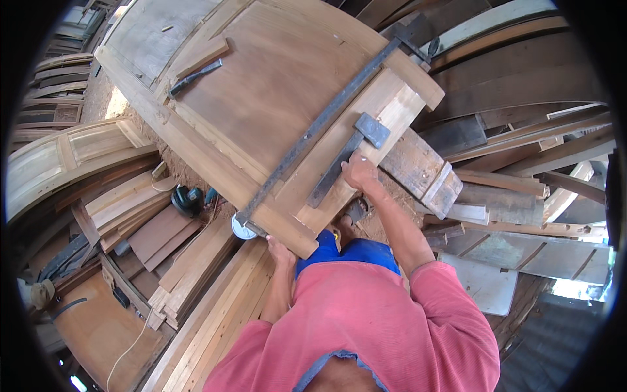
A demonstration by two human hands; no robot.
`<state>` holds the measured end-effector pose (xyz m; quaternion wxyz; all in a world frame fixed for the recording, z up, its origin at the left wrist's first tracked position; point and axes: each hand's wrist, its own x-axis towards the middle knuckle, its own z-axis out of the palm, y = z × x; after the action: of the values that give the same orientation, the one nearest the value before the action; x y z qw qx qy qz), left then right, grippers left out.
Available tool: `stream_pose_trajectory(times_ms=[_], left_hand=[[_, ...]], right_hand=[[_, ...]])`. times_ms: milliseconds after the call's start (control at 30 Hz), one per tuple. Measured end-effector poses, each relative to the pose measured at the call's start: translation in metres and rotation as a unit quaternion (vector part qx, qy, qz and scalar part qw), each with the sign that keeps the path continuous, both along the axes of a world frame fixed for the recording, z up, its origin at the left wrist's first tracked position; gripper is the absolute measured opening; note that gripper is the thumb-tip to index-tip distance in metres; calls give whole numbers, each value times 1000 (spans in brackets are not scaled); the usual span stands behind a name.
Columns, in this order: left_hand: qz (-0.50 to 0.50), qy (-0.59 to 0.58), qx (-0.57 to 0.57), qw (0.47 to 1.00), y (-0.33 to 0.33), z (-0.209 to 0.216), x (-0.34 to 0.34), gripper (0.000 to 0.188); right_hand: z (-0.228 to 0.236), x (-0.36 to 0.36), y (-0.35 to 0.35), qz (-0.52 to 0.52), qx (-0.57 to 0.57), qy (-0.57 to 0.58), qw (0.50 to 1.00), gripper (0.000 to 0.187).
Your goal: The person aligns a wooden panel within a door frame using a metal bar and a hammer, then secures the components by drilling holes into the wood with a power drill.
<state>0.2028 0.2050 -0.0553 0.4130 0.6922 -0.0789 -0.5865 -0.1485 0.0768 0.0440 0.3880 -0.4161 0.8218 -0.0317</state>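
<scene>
A long dark metal bar clamp (317, 130) lies across a wooden panel door (271, 85), spanning its end rail. My left hand (282, 253) is closed at the clamp's near end, beside the door's corner; its fingertips are partly hidden. My right hand (360, 172) has curled fingers at the door's near edge, right against a hammer (373, 130). The hammer has a blocky grey head and a dark handle, and it rests on the pale end boards. Whatever my right fingers grip is hidden. A chisel (194, 78) and a short wood block (202, 56) lie farther up the door.
Stacked planks (225, 307) lie at the lower left, near a dark green power tool (187, 200) with a cord. A round white container (242, 227) sits under the door's corner. A worn board (424, 171) juts out at right, before piled timber (516, 72).
</scene>
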Motion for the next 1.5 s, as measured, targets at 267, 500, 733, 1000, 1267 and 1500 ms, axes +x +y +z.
stream_pose_trajectory(times_ms=[267,500,733,1000,1267,1500], left_hand=[[-58,72,7,996,2,4,29,53],[-90,87,-4,992,4,-5,34,57],[-70,149,-4,986,5,-1,37,56],[-71,139,27,987,0,6,35,54],[18,152,52,987,2,3,28,50],[-71,-330,107,935,-18,16,53,53]], right_hand=[[-28,7,3,4,-33,-17,999,68],[-32,-3,-1,54,-11,-17,998,66],[-22,4,-1,70,-15,-17,997,65],[-31,3,2,69,-23,9,997,61],[-29,-13,-2,77,-1,-67,995,68],[-14,-180,-35,-199,-105,-428,875,25]])
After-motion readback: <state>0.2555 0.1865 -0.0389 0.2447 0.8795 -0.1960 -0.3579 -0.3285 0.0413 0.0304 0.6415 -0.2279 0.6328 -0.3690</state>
